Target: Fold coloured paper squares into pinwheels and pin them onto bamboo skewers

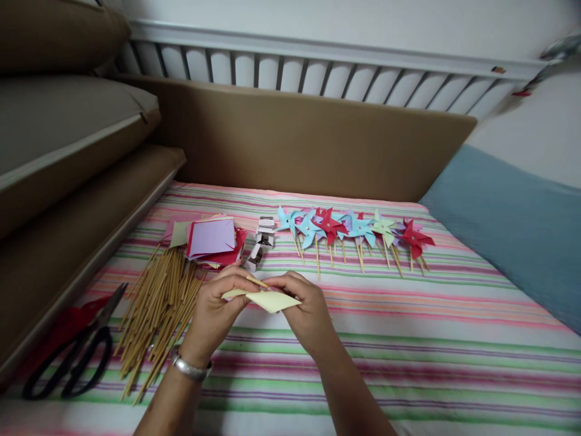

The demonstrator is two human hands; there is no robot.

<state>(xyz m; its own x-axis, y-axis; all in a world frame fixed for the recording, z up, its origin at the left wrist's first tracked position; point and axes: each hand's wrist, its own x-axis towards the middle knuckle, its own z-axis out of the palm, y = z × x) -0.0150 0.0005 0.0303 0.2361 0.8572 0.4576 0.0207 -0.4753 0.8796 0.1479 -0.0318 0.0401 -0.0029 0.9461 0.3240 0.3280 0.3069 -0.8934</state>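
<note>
Between my two hands is a pale yellow paper pinwheel (273,301) with its blades seen edge-on. A thin wooden stick (257,281) shows just behind it, between my fingers. My left hand (222,300), with a silver bracelet at the wrist, pinches the paper's left side and the stick. My right hand (302,303) is closed on the right side of the paper, its fingertips partly hidden behind it. Whether a pin joins paper and stick is hidden. Left of my hands lies a heap of wooden sticks (157,315).
Stacked coloured paper squares (211,237) and small open boxes (264,233) lie beyond my hands. A row of finished pinwheels (331,225) is at the back right. Black-handled scissors (86,345) rest on the left, by brown cushions (91,194). A brown panel (308,142) stands behind.
</note>
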